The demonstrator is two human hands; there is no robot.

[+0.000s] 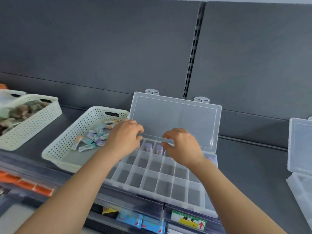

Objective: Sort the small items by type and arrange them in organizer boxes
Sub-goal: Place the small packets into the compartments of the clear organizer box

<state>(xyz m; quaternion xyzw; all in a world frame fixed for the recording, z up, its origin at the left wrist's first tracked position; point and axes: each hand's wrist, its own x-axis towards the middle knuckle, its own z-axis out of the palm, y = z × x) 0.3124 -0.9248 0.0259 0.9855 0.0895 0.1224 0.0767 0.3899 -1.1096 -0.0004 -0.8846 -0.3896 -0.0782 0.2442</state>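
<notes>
Two purple items (159,149) stand in back-row compartments of the organizer box (170,181), just beneath your fingers (167,136). Your right hand (184,147) hovers, fingers apart and empty. Your left hand (124,139) curls downward; I cannot tell whether it holds anything. Beside it, a basket (55,156) holds packets (91,141).

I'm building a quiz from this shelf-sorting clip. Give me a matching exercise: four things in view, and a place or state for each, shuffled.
Things: 1 organizer lid; 2 near basket; 3 purple items; 4 far basket.
Places: a at the view's left edge; b standing upright, open; c in back-row compartments; d immediately left of the open organizer.
Pairs: 1-b, 2-d, 3-c, 4-a.
</notes>
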